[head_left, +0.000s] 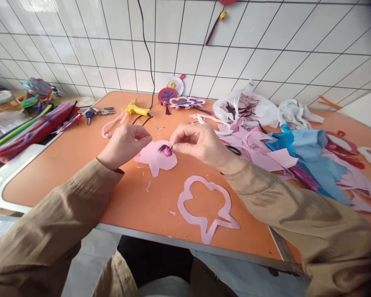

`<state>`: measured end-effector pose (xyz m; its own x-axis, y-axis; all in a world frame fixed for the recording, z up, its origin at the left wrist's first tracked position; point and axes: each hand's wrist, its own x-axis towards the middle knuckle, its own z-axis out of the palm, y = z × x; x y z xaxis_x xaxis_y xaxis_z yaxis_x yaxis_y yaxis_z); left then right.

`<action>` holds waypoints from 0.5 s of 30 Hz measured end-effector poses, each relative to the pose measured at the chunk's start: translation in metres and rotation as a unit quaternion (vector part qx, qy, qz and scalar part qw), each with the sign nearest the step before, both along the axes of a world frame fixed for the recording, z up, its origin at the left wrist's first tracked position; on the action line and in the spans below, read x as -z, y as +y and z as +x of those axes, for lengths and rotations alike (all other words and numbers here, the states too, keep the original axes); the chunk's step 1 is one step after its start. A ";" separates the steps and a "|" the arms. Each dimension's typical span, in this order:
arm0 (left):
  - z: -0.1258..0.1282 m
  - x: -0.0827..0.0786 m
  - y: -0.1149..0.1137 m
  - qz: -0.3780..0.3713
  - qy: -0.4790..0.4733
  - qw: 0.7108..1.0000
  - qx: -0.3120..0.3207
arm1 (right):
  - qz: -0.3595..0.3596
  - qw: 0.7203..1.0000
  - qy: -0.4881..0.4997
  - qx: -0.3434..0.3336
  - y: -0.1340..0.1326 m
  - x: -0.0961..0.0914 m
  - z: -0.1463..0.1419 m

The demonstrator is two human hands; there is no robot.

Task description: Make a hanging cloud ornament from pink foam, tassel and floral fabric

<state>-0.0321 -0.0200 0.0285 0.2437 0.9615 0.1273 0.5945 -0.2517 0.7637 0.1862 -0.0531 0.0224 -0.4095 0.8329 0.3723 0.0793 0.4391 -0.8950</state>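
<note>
A pale pink cut-out shape (154, 159) lies on the orange table (80, 165). On it sits a glossy magenta bead (167, 152) with a dark purple tuft beside it. My right hand (198, 142) pinches its fingertips together right at the bead and tuft. My left hand (125, 144) is curled closed just left of the shape, its fingertips near the shape's upper edge; what it holds, if anything, is hidden. A pink outline offcut (204, 208) lies nearer me.
A yellow glue gun (136, 109) with a black cord, keys (95, 112) and finished decorations (176, 97) lie at the back. Pipe cleaners (27, 130) lie at the left. Pink, blue and maroon scraps (297, 159), a white bag (244, 105) and black scissors (234, 150) crowd the right.
</note>
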 end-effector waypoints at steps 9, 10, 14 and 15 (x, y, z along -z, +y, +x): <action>0.000 0.021 0.011 0.069 0.369 0.920 0.111 | -0.034 0.973 -0.208 -0.092 -0.003 -0.013 0.008; 0.001 0.021 0.011 0.070 0.372 0.919 0.115 | -0.017 0.966 -0.257 -0.025 -0.003 -0.007 0.005; 0.004 0.021 0.012 0.066 0.367 0.920 0.120 | 0.032 0.912 -0.393 0.110 -0.001 0.015 -0.009; 0.005 0.021 0.011 0.064 0.365 0.921 0.118 | 0.035 0.909 -0.398 0.116 0.000 0.019 -0.011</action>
